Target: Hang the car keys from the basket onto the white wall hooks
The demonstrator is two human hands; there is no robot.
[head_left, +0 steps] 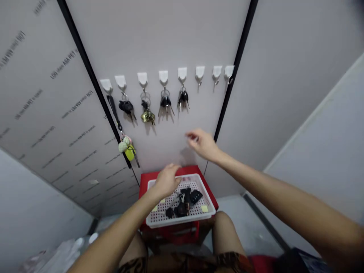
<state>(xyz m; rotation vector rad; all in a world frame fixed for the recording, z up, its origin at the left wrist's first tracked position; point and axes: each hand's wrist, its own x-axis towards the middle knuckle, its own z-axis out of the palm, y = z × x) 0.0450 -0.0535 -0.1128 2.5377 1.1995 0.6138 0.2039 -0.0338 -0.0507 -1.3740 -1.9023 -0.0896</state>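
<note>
My left hand (167, 179) is above the back left rim of a white perforated plastic basket (212, 211), with fingers stretched and thumb apart. Inside the basket is a heap of black keys and key fobs (184, 203), with a few small yellow paper squares (204, 209). In front of the wall, below the hooks, hangs my right hand (202, 144) in mid-air; its fingers are loosely curled with a gap to the thumb, and I see nothing in it. The nearest hanging bunch is a black-headed key ring (183, 98), above and left of it, apart from the hand.
A row of white hooks (163, 77) runs along the wall. Several carry keys, including a brass-coloured bunch (148, 116) and a strap with a yellow-green tag (130, 152). Three hooks at the right, one a white hook (200, 72), are bare. The basket rests on a red stool (145, 177).
</note>
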